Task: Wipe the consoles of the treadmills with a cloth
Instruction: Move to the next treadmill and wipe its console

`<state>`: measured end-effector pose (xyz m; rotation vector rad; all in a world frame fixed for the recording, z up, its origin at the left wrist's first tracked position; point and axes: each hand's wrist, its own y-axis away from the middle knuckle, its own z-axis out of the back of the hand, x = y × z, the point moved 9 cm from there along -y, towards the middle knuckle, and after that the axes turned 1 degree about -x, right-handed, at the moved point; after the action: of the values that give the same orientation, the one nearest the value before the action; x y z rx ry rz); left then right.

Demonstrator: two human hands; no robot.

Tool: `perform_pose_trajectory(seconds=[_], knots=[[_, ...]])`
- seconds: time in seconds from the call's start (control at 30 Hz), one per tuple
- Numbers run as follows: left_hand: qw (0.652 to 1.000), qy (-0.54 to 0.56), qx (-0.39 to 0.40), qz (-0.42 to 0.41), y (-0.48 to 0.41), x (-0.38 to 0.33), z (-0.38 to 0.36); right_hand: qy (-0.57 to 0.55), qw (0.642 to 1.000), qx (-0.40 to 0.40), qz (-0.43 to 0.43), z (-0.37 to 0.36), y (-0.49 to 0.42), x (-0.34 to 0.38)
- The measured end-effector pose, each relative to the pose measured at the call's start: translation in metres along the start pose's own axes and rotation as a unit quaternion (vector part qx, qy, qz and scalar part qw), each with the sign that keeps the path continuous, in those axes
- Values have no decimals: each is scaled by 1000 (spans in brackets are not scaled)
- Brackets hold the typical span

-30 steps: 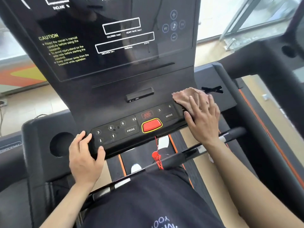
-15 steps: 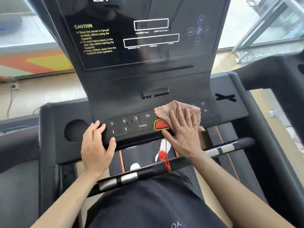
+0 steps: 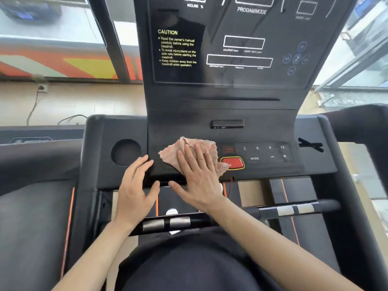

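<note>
The black treadmill console [image 3: 231,114] fills the view, with a dark display above and a button strip [image 3: 264,153] below. A pinkish-beige cloth [image 3: 197,148] lies flat over the left half of that strip, just left of the red stop button [image 3: 234,162]. My right hand [image 3: 197,175] presses flat on the cloth with fingers spread. My left hand [image 3: 136,185] rests on the console's front lip right beside it, fingers extended and holding nothing.
A round cup holder [image 3: 126,152] sits at the console's left. A black handlebar with silver sensor pads [image 3: 294,210] crosses below my hands. A second treadmill's frame [image 3: 361,127] stands at the right. Windows and a wall socket with cable [image 3: 41,88] lie beyond.
My right hand has slid the cloth leftward along the button strip, from the right end past the red button to the left half. My left hand stayed at the left front edge.
</note>
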<state>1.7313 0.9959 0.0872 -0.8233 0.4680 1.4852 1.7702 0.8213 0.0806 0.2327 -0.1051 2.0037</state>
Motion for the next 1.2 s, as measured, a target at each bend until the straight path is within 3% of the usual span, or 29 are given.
perform_pose_trajectory(seconds=[0.2, 0.3, 0.37, 0.47, 0.6, 0.77, 0.97, 1.2], knots=[[995, -16, -95, 14, 25, 6, 32, -35, 990, 16, 132, -8, -16, 53], [992, -43, -111, -36, 30, -5, 32, -166, 974, 35, 152, 0, -17, 57], [991, -65, -92, -73, 28, -16, 22, -221, 964, -24, 147, 19, -10, 49], [988, -125, -30, -83, 20, -27, -6, -211, 965, -123, 97, 47, 20, 18], [974, -219, 45, -26, 9, -23, -41, -167, 970, -168, -46, 45, 72, -49], [966, -253, 52, -10, -2, -28, -58, -110, 956, -209, -174, 46, 129, -126], [960, -264, 64, -74, -13, -63, -89, -49, 944, -156, -285, 43, 163, -200], [976, -176, 7, -131, -4, -128, -132, -60, 964, -74, -250, 31, 174, -234]])
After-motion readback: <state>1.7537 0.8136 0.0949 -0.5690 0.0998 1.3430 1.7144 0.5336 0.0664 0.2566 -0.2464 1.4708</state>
